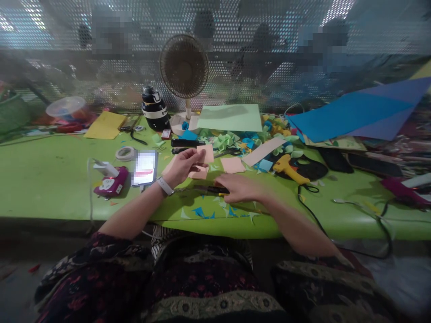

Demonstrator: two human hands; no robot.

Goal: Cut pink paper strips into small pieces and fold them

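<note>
My left hand [185, 166] is closed with a small pale pink paper square [207, 154] pinched between thumb and fingers. Under its fingers lies another pink paper piece [199, 173]. My right hand [240, 187], somewhat blurred, is closed around the dark handles of a pair of scissors [217, 190], blades pointing left, low over the table. Just beyond the right hand are a stack of pink squares [233, 165] and a pink paper strip [263, 151]. Blue and green paper scraps [204, 212] lie near the table's front edge. A black stapler [187, 142] sits behind my left hand.
On the green table [60, 179], a lit phone [144, 168], a tape roll [125, 153] and a purple power adapter [111, 181] stand left. Behind are a bottle [156, 112] and a fan [184, 66]. A yellow glue gun [289, 169] with its cable lies right, below blue sheets [350, 114].
</note>
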